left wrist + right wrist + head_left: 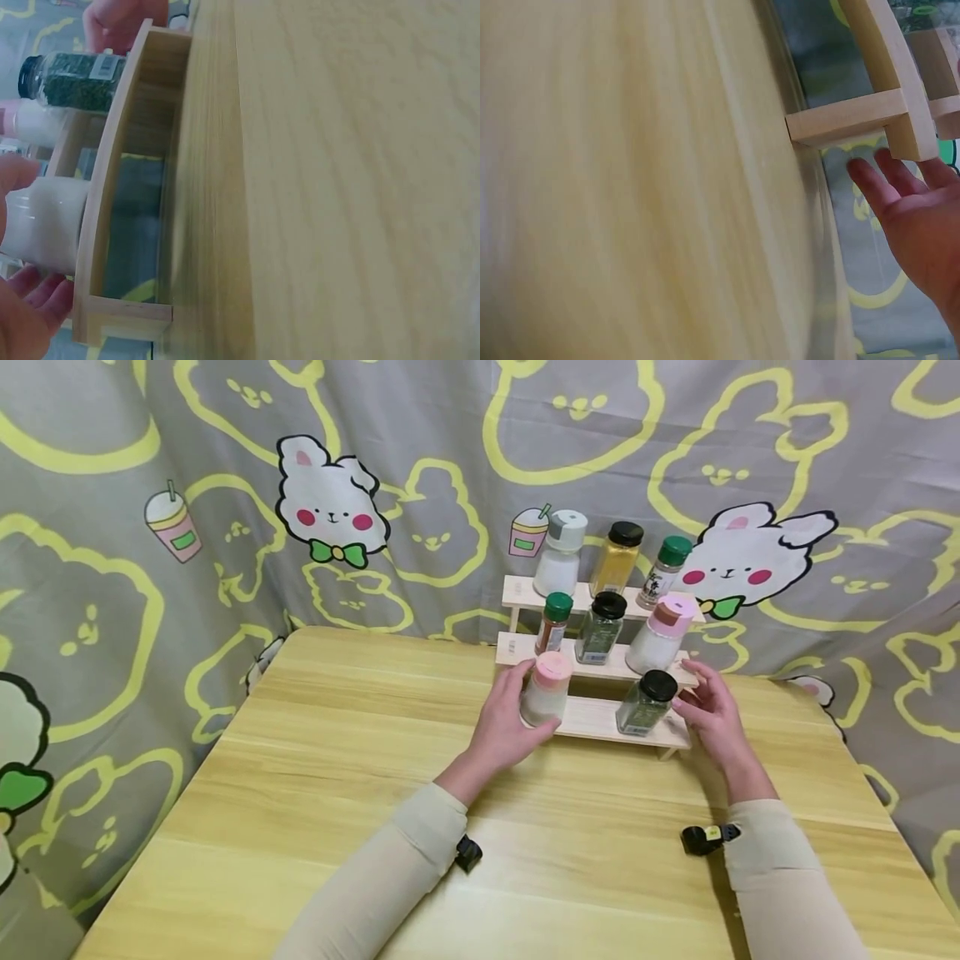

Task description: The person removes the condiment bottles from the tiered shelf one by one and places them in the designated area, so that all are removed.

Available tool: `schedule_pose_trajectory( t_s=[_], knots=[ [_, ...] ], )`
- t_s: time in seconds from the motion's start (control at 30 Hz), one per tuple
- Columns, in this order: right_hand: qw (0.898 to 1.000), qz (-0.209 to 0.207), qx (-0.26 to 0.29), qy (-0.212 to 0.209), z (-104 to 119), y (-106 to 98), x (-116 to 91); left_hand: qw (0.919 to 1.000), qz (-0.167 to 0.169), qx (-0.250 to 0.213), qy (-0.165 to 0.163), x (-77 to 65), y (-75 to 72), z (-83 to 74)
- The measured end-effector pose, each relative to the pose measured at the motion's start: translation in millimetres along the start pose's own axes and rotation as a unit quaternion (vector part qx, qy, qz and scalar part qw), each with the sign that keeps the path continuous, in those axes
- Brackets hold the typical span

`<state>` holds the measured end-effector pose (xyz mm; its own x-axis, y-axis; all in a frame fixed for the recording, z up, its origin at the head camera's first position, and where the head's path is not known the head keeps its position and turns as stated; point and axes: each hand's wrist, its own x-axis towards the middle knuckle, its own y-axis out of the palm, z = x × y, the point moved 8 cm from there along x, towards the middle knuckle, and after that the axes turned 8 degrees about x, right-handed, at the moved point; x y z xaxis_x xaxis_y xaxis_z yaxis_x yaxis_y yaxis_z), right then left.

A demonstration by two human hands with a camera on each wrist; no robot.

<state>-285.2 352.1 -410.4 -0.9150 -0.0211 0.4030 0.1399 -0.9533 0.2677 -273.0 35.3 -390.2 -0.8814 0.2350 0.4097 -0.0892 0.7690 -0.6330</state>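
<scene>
A three-step wooden rack holds several seasoning jars. At the left end of its lowest step, my left hand holds a pink-capped shaker of white grains, thumb in front and fingers round the far side. In the left wrist view, the shaker sits upright against the step between thumb and fingers. My right hand is at the rack's right end, thumb close to a black-capped jar of green herbs. The right wrist view shows its fingers loosely extended beside the rack's end.
The middle step bears a green-capped bottle, a black-capped herb jar and a pink-capped shaker. On top stand a white-capped shaker, a yellow spice jar and a green-capped bottle. A patterned curtain hangs behind the table.
</scene>
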Motion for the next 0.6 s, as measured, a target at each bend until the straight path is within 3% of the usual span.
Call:
schedule_pose_trajectory(
  t_s=[0.2,0.6],
  knots=[
    [0.998,0.015,0.056,0.020,-7,0,-1,0.9999,-0.008,-0.011,-0.010,1.2,4.8,3.0],
    [0.997,0.016,0.072,0.025,-16,-5,1,0.9995,-0.014,-0.012,-0.025,2.9,8.7,8.5]
  ],
)
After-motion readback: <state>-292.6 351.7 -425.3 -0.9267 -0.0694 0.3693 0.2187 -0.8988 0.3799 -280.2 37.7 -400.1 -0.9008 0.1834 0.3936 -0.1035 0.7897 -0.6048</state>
